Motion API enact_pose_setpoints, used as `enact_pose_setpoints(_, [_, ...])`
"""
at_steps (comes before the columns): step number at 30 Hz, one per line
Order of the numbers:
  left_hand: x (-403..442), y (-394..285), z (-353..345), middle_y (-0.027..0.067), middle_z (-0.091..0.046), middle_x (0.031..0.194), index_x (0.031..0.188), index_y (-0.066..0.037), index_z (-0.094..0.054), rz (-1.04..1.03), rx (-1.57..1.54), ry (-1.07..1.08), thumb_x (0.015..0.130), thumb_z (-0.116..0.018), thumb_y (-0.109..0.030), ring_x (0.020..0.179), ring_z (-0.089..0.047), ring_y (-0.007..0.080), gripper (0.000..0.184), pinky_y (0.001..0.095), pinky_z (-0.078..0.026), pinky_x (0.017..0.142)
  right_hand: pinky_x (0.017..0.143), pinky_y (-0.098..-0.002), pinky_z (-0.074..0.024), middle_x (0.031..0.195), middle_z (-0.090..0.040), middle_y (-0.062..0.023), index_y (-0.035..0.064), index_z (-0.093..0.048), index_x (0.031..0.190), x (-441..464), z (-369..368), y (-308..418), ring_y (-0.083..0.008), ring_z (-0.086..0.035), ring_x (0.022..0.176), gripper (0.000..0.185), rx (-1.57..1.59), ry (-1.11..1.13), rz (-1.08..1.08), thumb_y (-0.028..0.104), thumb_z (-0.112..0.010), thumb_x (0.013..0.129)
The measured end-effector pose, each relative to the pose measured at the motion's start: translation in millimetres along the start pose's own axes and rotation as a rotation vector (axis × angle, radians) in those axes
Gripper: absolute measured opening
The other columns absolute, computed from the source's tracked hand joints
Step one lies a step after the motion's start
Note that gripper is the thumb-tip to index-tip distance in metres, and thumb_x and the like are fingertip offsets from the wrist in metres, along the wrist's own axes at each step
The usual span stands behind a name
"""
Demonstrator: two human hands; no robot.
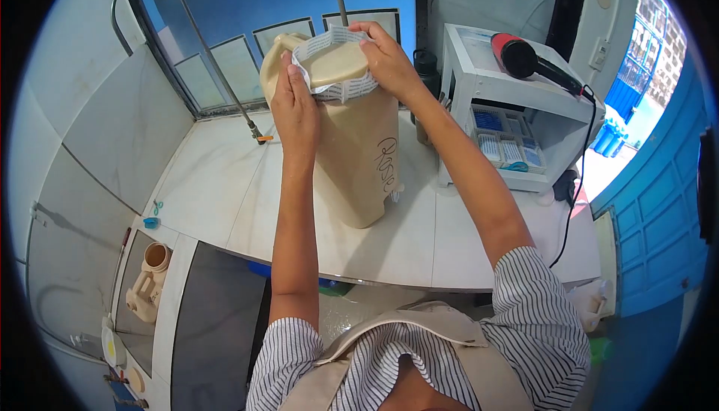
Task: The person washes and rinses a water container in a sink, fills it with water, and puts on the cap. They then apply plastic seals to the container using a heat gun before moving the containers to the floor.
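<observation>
Beige plastic forms the tall jug [358,153] in front of you, which stands on the white bench [196,186], its handle [274,63] at the upper left and a small pale fitting [397,192] low on the right side. A printed band [346,90] encircles the lid [337,63]; whether the band is paper or film cannot be determined.

Hand positions: your left hand [296,108] lies against the left side of the band, fingers close together and nearly straight; the view does not show whether it pinches the edge. Your right hand [391,63] is partly closed, with the far right edge of the band held between thumb and fingers.

Step in hand: by appearance, you are fitting the band around the lid. The edge stands loose and uneven, so the fit looks incomplete. The next move probably calls for even downward pressure from both hands, keeping the band level and uncreased. Should the band be a heat-shrink type, the red-and-black hair dryer [528,63] on the white rack [458,63] would suit the operation after that.

Markings: dark handwriting on the side of the jug runs lengthwise and appears to read "Rosie". The band carries rows of dark print, too small to read. No brand is legible on the hair dryer.
</observation>
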State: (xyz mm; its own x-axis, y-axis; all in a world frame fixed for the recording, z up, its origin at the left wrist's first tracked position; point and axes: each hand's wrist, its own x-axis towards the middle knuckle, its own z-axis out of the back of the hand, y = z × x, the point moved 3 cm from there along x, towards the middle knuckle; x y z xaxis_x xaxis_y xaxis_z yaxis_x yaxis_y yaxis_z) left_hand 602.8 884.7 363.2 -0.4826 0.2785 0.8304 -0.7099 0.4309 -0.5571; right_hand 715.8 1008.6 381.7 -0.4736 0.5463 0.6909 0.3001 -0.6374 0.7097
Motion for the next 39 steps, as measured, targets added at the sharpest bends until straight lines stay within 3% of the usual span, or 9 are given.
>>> enact_pose_setpoints(5, [-13.0, -22.6, 5.5, 0.0259, -0.055, 0.114, 0.127, 0.007, -0.044, 0.163, 0.005, 0.106, 0.097, -0.033, -0.03, 0.106, -0.055, 0.0313, 0.048, 0.0346, -0.042, 0.088, 0.099, -0.0281, -0.0333, 0.126, -0.051, -0.0103, 0.0043, -0.056, 0.118, 12.7, -0.4, 2.0, -0.0169, -0.047, 0.115, 0.035, -0.095, 0.195, -0.031, 0.014, -0.042, 0.087])
enact_pose_setpoints(7, [-21.3, -25.5, 5.3, 0.0272, -0.054, 0.115, 0.127, 0.008, -0.042, 0.234, 0.226, 0.099, 0.097, -0.034, -0.029, 0.107, -0.053, 0.0359, 0.048, 0.0365, -0.039, 0.094, 0.098, -0.0279, -0.0347, 0.124, -0.053, -0.01, 0.0049, -0.058, 0.117, 17.2, 0.2, 6.6, -0.0164, -0.049, 0.113, 0.035, -0.029, 0.251, -0.093, 0.013, -0.044, 0.086])
enact_pose_setpoints(14, [-32.6, -29.7, -1.1, 0.0279, -0.052, 0.117, 0.125, 0.01, -0.04, -0.023, 0.564, 0.029, 0.096, -0.032, -0.028, 0.11, -0.05, 0.0391, 0.048, 0.0411, -0.032, 0.1, 0.096, -0.0287, -0.0398, 0.117, -0.058, -0.0111, 0.0031, -0.049, 0.126, 43.3, -3.0, -1.8, -0.0171, -0.053, 0.11, 0.048, 0.251, 0.411, 0.023, 0.007, -0.044, 0.079])
enact_pose_setpoints(20, [-17.6, -37.7, 6.0, 0.0264, -0.052, 0.119, 0.13, 0.003, -0.037, 0.341, 0.373, 0.154, 0.092, -0.035, -0.027, 0.108, -0.052, 0.0362, 0.048, 0.0415, -0.038, 0.092, 0.097, -0.0292, -0.039, 0.12, -0.056, -0.0137, 0.0028, -0.049, 0.125, 44.7, -8.4, -4.2, -0.0182, -0.051, 0.113, 0.05, 0.288, 0.422, -0.03, 0.006, -0.046, 0.075])
enact_pose_setpoints(27, [10.4, -24.3, 4.8, 0.0254, -0.051, 0.121, 0.126, 0.001, -0.047, 0.186, 0.255, 0.235, 0.081, -0.034, -0.02, 0.112, -0.049, 0.0363, 0.051, 0.0384, -0.037, 0.094, 0.093, -0.0281, -0.0387, 0.118, -0.057, -0.012, 0.0013, -0.066, 0.102, 47.7, -7.8, -6.4, -0.0194, -0.052, 0.108, 0.033, 0.084, 0.426, 0.092, 0.009, -0.045, 0.077])
enact_pose_setpoints(32, [6.1, -11.2, 2.9, 0.0254, -0.051, 0.12, 0.126, 0.003, -0.047, 0.012, 0.272, 0.094, 0.081, -0.033, -0.019, 0.121, -0.04, 0.0372, 0.052, 0.037, -0.033, 0.099, 0.093, -0.0263, -0.038, 0.118, -0.057, -0.0088, 0.002, -0.065, 0.106, 45.4, -7.8, -0.6, -0.0181, -0.052, 0.104, 0.034, 0.03, 0.455, 0.038, 0.011, -0.045, 0.079])
enact_pose_setpoints(34, [8.5, -14.9, 5.0, 0.0231, -0.036, 0.136, 0.119, 0.008, -0.051, 0.138, 0.24, 0.153, 0.084, -0.034, -0.022, 0.12, -0.042, 0.0334, 0.049, 0.033, -0.031, 0.101, 0.093, -0.0259, -0.0378, 0.118, -0.057, -0.0073, 0.0025, -0.065, 0.108, 46.1, -7.4, -0.4, -0.0175, -0.052, 0.104, 0.035, 0.019, 0.479, 0.084, 0.012, -0.046, 0.08])
enact_pose_setpoints(38, [24.1, -14.4, 7.5, 0.0229, -0.04, 0.13, 0.11, 0.011, -0.054, 0.035, 0.524, 0.383, 0.087, -0.035, -0.028, 0.114, -0.045, 0.0329, 0.049, 0.0347, -0.034, 0.096, 0.097, -0.0271, -0.0358, 0.125, -0.05, -0.005, 0.0023, -0.063, 0.111, 48.0, -9.4, -2.3, -0.0176, -0.047, 0.113, 0.036, -0.018, 0.498, 0.05, 0.014, -0.046, 0.081])
enact_pose_setpoints(39, [28.3, -11.3, 5.6, 0.0237, -0.048, 0.12, 0.1, 0.009, -0.056, 0.07, 0.421, 0.349, 0.083, -0.04, -0.017, 0.114, -0.043, 0.0363, 0.036, 0.0389, -0.036, 0.095, 0.101, -0.0285, -0.0334, 0.128, -0.046, -0.0044, 0.0029, -0.061, 0.114, 48.5, -9.7, -2.6, -0.019, -0.045, 0.118, 0.038, -0.07, 0.522, 0.018, 0.015, -0.045, 0.082])
